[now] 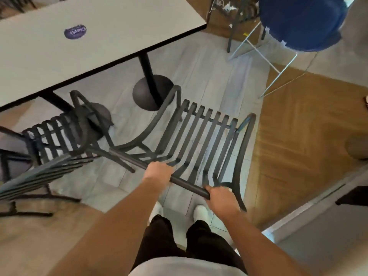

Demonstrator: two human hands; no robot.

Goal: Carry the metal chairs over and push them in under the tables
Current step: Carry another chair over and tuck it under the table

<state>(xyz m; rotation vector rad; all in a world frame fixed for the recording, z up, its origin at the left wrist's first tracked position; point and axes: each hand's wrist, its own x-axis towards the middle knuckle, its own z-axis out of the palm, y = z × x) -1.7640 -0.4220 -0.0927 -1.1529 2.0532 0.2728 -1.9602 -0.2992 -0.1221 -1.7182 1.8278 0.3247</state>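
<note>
Left hand (159, 169) and right hand (221, 198) grip chair (199, 132) top rail, fingertips hidden

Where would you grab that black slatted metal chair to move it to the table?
Judging by its shape, by the round top rail of the backrest, from behind the black slatted metal chair. That bar runs straight across the back and is thin enough for fingers to wrap round. Here the left hand and right hand grip it apart, which should keep the chair steady while aiming it under the grey rectangular table.

Grey tile floor (209, 62) meets herringbone wood flooring (302, 124); a blue stool (300, 20) on white metal legs stands nearby.
</note>
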